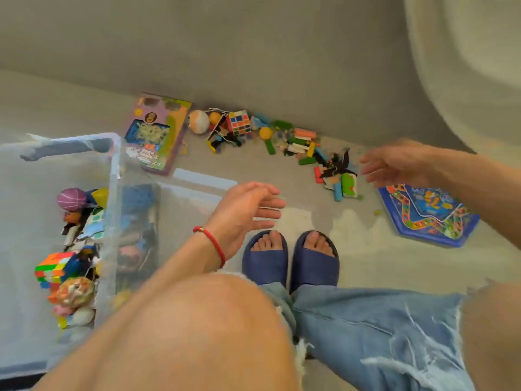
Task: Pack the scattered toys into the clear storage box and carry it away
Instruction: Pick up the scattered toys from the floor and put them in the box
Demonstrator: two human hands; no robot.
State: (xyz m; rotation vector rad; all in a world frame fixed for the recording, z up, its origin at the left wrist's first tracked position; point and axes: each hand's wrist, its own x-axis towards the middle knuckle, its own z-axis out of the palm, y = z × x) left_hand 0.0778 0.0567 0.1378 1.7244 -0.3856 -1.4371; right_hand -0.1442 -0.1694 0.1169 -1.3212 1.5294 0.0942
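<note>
The clear storage box [114, 176] stands on the floor at the left, holding several toys, among them a purple ball [71, 198] and a colourful block cube [55, 269]. My left hand [245, 215] hovers empty just right of the box, fingers straight. My right hand [394, 165], blurred and empty, reaches with spread fingers toward a pile of coloured blocks and puzzle pieces [335, 176]. Along the sofa base lie a purple toy package [158, 134], an orange-white ball [198, 121], a puzzle cube [239, 122] and a blue game board [428, 214].
A grey sofa [253, 52] runs across the back, with a pale cushion [465, 52] at the upper right. My feet in blue slippers [290, 258] stand on the grey floor between the box and the game board. My knees fill the bottom.
</note>
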